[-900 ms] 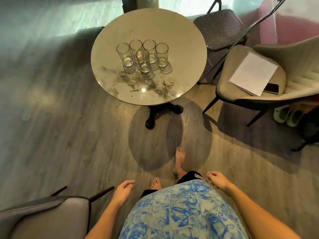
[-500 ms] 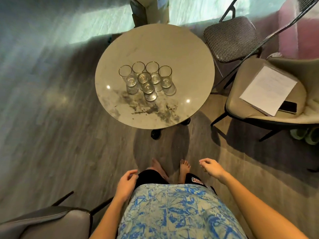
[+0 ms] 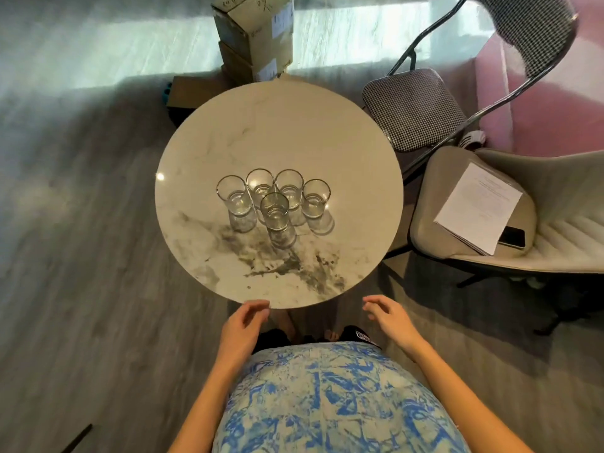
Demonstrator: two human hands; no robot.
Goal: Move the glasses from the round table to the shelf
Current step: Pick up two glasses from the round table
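Note:
Several clear drinking glasses (image 3: 275, 210) stand upright in a tight cluster near the middle of the round marble-topped table (image 3: 294, 132). One glass is in front, the others form a row behind it. My left hand (image 3: 243, 328) hovers at the table's near edge with loosely curled fingers, holding nothing. My right hand (image 3: 389, 320) hangs just off the near right edge, fingers relaxed and empty. Both hands are well short of the glasses. No shelf is in view.
A checked metal-frame chair (image 3: 411, 106) stands at the table's far right. A beige armchair (image 3: 555, 243) to the right holds papers (image 3: 478, 206) and a phone (image 3: 511, 237). Stacked cardboard boxes (image 3: 255, 37) sit behind the table. Grey wooden floor lies to the left.
I have walked up to the table, which now fills the middle of the view. Both hands have risen from my sides to the table's near edge.

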